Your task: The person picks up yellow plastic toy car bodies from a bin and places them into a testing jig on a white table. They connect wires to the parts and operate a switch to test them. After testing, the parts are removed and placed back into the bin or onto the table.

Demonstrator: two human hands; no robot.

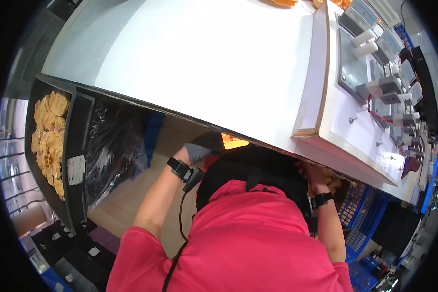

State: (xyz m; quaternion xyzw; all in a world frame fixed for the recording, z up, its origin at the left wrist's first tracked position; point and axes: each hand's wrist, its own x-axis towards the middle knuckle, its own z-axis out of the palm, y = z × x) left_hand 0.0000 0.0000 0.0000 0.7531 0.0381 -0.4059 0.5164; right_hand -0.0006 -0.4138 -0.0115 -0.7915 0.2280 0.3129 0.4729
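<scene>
While both hands sit at the front edge of the smooth white tabletop [204,63], the grey-gloved left hand [197,153] and bare right hand [311,173] are partly hidden; cannot tell whether either's fingers grip anything. Bright orange-yellow piece [235,141]: between the hands, near the left fingers. Irregular tan pieces [333,181]: right of the right fingers, presumably kept there for reach. Black plastic bin [79,127], well left of the left fingers: white paper label [76,170], writing illegible.

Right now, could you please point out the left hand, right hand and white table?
Left hand [198,152]: head view, gray gloved part.
Right hand [313,172]: head view, exposed part.
White table [204,63]: head view, upper surface.
</scene>
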